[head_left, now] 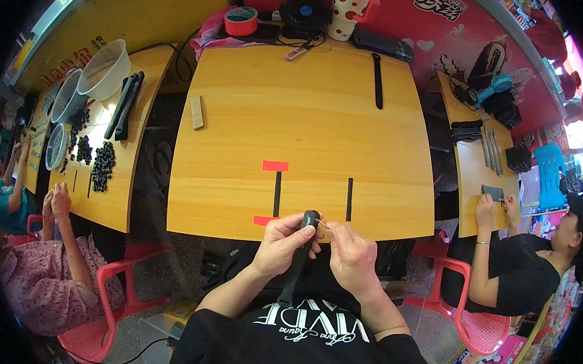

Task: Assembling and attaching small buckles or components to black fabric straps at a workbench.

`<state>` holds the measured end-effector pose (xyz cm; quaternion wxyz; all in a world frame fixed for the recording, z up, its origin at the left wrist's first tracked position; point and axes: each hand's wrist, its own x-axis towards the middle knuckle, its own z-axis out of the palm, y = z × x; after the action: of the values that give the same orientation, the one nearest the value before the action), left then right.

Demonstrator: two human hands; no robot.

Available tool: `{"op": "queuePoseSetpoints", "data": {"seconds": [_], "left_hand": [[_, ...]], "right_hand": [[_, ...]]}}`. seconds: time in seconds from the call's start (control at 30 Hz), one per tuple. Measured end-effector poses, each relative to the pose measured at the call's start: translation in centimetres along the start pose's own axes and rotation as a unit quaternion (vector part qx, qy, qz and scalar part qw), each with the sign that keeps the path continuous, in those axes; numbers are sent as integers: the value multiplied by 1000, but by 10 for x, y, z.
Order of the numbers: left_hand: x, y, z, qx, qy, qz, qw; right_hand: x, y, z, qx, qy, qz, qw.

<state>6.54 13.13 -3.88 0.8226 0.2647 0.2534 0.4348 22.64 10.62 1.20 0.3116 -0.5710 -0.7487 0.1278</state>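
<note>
Just past the table's near edge, my left hand (278,244) is closed around a long black strap-like piece (291,284). Its rounded, thicker end points up between my thumb and fingers, and its tail hangs toward my shirt. My right hand (353,254) is closed in a pinch beside that end. A thin, pointed sliver shows at its fingertips, touching or nearly touching the black piece; its kind is too small to tell. Two narrow black strips (349,199) lie on the table (241,127) beyond my hands. Red tape pieces (275,166) sit at both ends of the left strip.
A similar black strap (378,81) lies far right, a pale block (197,112) at left. Along the back stand a tape roll (241,22), a black fan (306,10) and a dotted tumbler (345,17). People work at side tables; red chairs (460,290) flank me.
</note>
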Motion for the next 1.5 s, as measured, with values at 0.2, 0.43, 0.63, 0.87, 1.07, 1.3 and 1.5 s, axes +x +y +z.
{"op": "queuePoseSetpoints", "data": {"seconds": [0.2, 0.43, 0.63, 0.87, 1.07, 1.3, 1.5], "left_hand": [[-1, -2, -1, 14, 0, 5, 1000], [-2, -2, 1, 23, 8, 7, 1000], [-3, -2, 1, 21, 14, 10, 1000], [1, 0, 1, 42, 26, 18, 999], [0, 13, 16, 290, 34, 60, 955], [-8, 13, 8, 298, 57, 84, 949], [-3, 14, 12, 349, 32, 114, 930]], "right_hand": [[0, -2, -2, 3, 0, 5, 1000], [-4, -2, -2, -1, -7, 8, 1000], [-4, -3, -3, 7, -12, 10, 1000], [1, 1, -7, 47, -56, 18, 997], [-2, 7, -15, 170, -83, 43, 981], [3, 21, 3, 31, -30, -127, 991], [2, 30, -4, 398, -196, 102, 890]]}}
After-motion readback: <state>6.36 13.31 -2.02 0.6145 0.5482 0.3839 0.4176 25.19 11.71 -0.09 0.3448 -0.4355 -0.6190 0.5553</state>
